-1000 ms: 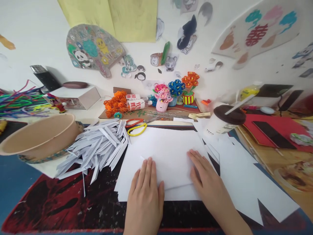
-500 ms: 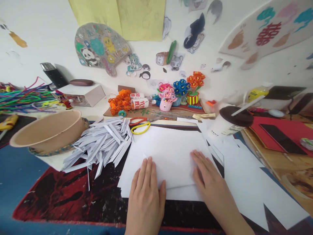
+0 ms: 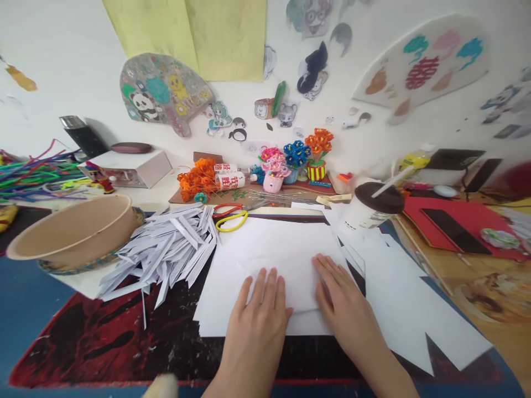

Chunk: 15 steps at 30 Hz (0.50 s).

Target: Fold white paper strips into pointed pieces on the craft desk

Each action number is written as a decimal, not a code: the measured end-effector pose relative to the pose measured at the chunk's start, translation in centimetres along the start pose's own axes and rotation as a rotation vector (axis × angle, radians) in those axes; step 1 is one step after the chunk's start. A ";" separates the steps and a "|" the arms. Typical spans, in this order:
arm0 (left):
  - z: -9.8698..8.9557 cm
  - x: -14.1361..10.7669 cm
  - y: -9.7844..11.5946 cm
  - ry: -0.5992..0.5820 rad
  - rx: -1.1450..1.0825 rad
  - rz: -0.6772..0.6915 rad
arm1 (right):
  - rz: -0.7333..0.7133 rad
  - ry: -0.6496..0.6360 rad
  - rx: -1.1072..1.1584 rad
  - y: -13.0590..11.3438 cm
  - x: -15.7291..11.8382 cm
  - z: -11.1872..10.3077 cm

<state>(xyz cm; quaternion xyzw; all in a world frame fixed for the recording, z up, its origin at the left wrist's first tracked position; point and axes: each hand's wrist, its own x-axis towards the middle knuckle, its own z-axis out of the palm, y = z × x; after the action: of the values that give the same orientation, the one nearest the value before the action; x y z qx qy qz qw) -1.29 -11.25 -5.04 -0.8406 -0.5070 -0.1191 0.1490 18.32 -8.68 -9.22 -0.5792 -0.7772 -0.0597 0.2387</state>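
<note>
A stack of white paper sheets [image 3: 265, 237] lies in front of me on a dark red and black mat [image 3: 116, 342]. My left hand [image 3: 259, 315] rests flat on the lower middle of the top sheet, fingers stretched out. On the right part of the same sheet lies my right hand [image 3: 340, 293], palm down with its fingers extended. Neither hand grips anything. To the left of the stack is a heap of folded white paper strips [image 3: 170, 246]. Scissors with red and yellow handles [image 3: 232, 221] lie at the stack's far edge.
A beige bowl [image 3: 74, 226] stands left of the strips. Loose white sheets [image 3: 398, 293] spread to the right, near a lidded drink cup [image 3: 373, 204] with a straw. Behind are pipe-cleaner flower pots [image 3: 274, 177] and a plastic bottle [image 3: 232, 179]. A blurred pale object [image 3: 162, 386] shows at the bottom edge.
My left hand has slid to the right and its fingers have spread over the sheet. The right hand stays on the paper. The whole view has shifted slightly.
</note>
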 end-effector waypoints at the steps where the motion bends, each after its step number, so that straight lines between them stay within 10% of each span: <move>1: 0.2 0.5 0.2 0.013 -0.028 0.028 | -0.001 -0.001 0.000 0.0 0.0 0.0; 15: 2.5 2.9 1.1 -0.092 -0.191 0.095 | 0.017 0.001 0.001 -0.1 0.4 0.1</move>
<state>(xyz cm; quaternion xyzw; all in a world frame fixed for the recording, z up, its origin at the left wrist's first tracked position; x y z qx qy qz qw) 1.17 -8.46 -6.48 -0.8785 -0.4594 -0.1209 0.0505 18.11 -8.36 -9.14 -0.5855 -0.7722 -0.0575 0.2401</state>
